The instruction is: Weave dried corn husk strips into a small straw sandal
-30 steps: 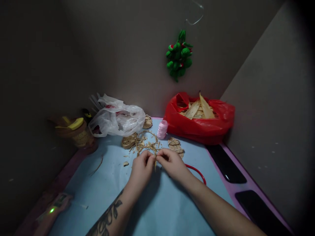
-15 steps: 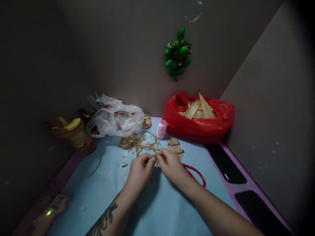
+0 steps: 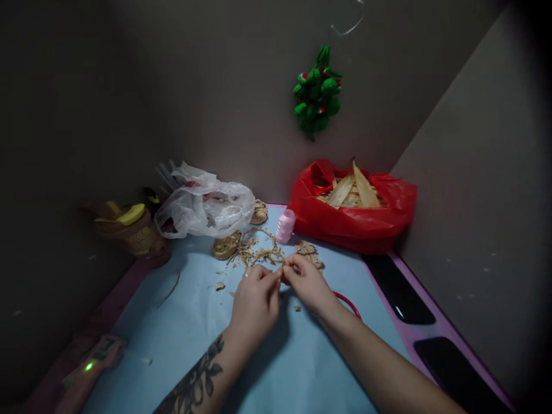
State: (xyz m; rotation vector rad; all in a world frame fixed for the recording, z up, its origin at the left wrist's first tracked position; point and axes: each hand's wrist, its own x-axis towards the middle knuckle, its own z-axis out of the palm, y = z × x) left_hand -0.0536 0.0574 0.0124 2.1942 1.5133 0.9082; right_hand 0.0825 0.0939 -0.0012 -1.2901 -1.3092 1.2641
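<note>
Both hands meet over the middle of the blue table sheet. My left hand [image 3: 257,296], back upward, pinches a thin twisted straw strand [image 3: 268,253] that curves up and away from its fingers. My right hand [image 3: 305,283] pinches the same strand where the fingertips of both hands nearly touch. Beyond them lie another straw loop and loose straw scraps [image 3: 245,253]. A coiled straw piece [image 3: 226,245] is at the left of the scraps, and a flat woven straw piece [image 3: 309,252] sits just behind my right hand. The fingertips partly hide the strand's end.
A pink thread spool [image 3: 285,226] stands behind the hands. At the back are a white plastic bag [image 3: 207,210] and a red bag [image 3: 340,227] of dried husks. Red handles [image 3: 348,303] show beside my right forearm. Two black phones [image 3: 401,290] lie right; a brown pot [image 3: 140,238] stands left.
My left hand has turned its back more upward and shifted right and in toward my right hand. The red handles are more covered by my right arm. The view has shifted slightly.
</note>
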